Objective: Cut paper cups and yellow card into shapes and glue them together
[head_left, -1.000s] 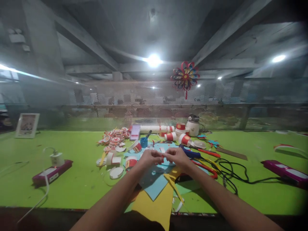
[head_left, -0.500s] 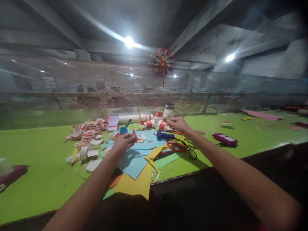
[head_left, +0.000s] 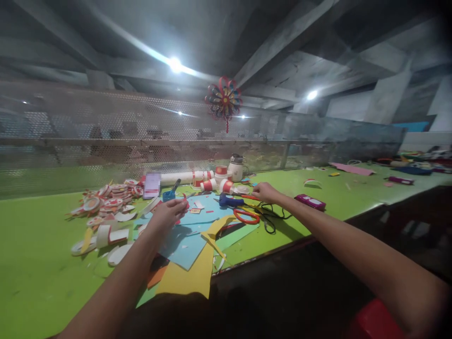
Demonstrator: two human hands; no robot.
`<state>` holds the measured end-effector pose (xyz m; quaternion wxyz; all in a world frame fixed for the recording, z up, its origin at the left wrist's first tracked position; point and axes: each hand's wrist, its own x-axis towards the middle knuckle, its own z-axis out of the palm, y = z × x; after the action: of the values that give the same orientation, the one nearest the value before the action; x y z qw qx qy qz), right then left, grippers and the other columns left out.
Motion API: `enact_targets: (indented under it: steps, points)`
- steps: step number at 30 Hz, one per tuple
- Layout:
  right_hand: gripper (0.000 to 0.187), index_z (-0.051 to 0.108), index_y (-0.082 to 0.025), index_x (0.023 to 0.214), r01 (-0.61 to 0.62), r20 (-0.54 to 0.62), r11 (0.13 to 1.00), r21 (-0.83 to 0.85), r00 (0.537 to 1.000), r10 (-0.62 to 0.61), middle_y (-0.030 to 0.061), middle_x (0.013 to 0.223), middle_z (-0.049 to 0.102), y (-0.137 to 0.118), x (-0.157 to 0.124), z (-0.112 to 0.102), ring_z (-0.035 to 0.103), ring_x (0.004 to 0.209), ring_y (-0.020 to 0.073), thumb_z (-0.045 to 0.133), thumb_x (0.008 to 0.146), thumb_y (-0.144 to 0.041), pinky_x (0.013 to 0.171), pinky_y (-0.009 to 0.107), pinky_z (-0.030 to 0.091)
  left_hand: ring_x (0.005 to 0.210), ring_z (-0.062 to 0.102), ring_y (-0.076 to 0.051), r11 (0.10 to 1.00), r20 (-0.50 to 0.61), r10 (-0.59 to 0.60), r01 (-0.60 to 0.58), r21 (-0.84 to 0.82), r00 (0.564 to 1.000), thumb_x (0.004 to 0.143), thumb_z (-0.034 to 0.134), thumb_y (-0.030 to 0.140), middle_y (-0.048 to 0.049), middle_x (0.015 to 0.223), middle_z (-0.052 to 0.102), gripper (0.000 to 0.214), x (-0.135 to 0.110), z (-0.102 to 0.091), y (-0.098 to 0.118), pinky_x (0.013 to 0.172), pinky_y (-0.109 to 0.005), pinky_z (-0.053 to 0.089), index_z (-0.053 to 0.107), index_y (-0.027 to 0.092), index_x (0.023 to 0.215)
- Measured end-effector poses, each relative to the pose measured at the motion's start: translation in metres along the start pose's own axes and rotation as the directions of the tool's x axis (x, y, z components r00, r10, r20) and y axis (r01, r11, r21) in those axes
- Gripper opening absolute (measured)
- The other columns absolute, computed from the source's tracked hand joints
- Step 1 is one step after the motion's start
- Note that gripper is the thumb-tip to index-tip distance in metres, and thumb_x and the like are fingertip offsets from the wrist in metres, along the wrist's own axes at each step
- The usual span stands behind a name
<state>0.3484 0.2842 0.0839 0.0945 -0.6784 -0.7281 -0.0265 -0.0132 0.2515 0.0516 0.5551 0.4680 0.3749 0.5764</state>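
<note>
Hands parted over a craft table: red piece in left fingers, right hand among the tools

Head view. Changed within the last second: the hands, earlier brought together above the blue paper (head_left: 190,242), are now set well apart, and the view is turned to the right. The work is thereby judged to be interrupted, the piece being left to one hand.

Left hand (head_left: 172,210): held above the blue paper; a small red piece (head_left: 185,203) is pinched at the fingertips.

Right hand (head_left: 264,193): extended over the far side of the tools, near a clear lid (head_left: 242,189); its fingers appear bunched, but whether anything is gripped cannot be told.

Surface: green table (head_left: 31,287). Listed thereon: blue glue gun (head_left: 229,201); orange-handled scissors (head_left: 246,216); black cord (head_left: 270,227); yellow sheet (head_left: 185,280), overhanging the front edge; red-and-white paper cups (head_left: 208,185); blue pot (head_left: 168,196); white jar (head_left: 235,170) with dark top; heap of decorated discs (head_left: 113,195), to the left; purple power strip (head_left: 310,202), to the right.

Room: a perforated screen (head_left: 141,120) is ranged behind the table; a flower-shaped ornament (head_left: 224,99) is hung above it. Bright lamps (head_left: 175,64) are fixed beneath a grey beamed ceiling (head_left: 197,23).
</note>
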Motion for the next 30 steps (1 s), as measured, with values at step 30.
enact_targets:
  steps: [30]
  points:
    - [0.028, 0.058, -0.014, 0.113, -0.036, -0.044, 0.993, -0.115, 0.999, 0.032, 0.0062, 0.114, 0.060, 0.021, -0.013, -0.019, 0.062, 0.095, 0.0219, 0.056, 0.090, -0.030, 0.078, 0.039, 0.053, 0.058, 0.059, -0.015, 0.892, -0.083, 0.257, -0.203, 0.403, 0.963, 0.056, 0.068, 0.041, -0.0015, 0.059, 0.063, 0.032, 0.008, -0.009, 0.002, 0.058, -0.027, 0.045, 0.061, 0.015, 0.071]
